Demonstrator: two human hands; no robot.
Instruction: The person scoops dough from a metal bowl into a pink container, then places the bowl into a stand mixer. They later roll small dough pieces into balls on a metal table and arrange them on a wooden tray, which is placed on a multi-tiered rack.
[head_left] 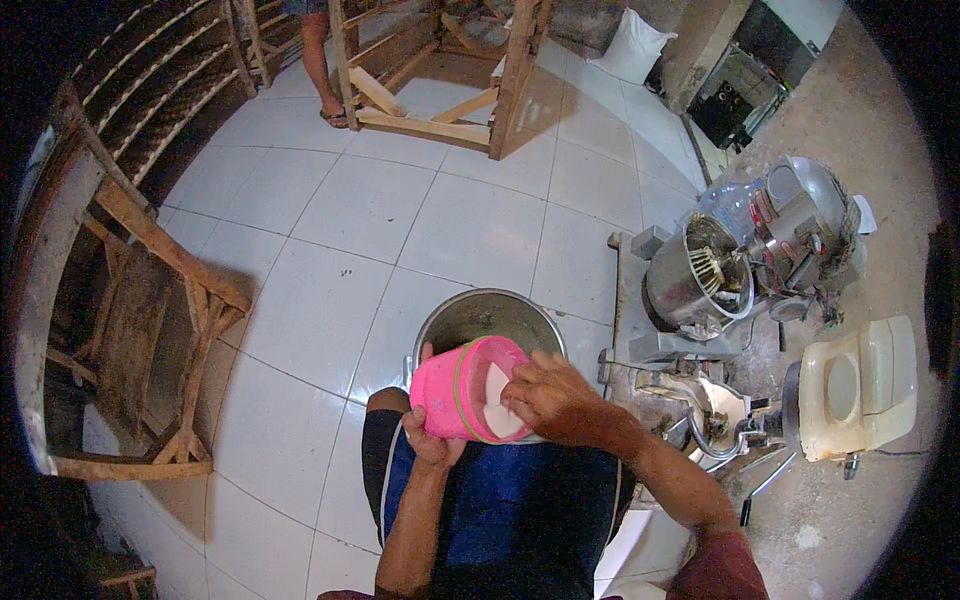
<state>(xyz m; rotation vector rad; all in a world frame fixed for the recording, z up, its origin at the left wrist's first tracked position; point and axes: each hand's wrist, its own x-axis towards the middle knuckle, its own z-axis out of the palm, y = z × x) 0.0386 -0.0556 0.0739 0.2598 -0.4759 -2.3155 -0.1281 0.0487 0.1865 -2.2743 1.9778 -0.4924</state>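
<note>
My left hand (433,437) is closed around the near left side of a pink plastic tub (433,390), its thumb along the wall. A green band circles the tub below its rim. The tub is tilted, so its mouth faces right, and something pale, with a straight edge, shows inside. At that mouth my right hand (550,398) is closed, its fingertips inside the rim; what they grip, if anything, is hidden. Behind and under the tub stands a wide metal pot (492,302), between my knees, its near part covered by the tub and my hands.
To the right stands a mixer with a metal bowl (683,285) and a wire whisk. Nearer is a cream-coloured mixer (860,390). Wooden frames (175,235) stand at left and far ahead (425,125), where a person's leg (318,65) shows. A white sack (635,47) leans farther back.
</note>
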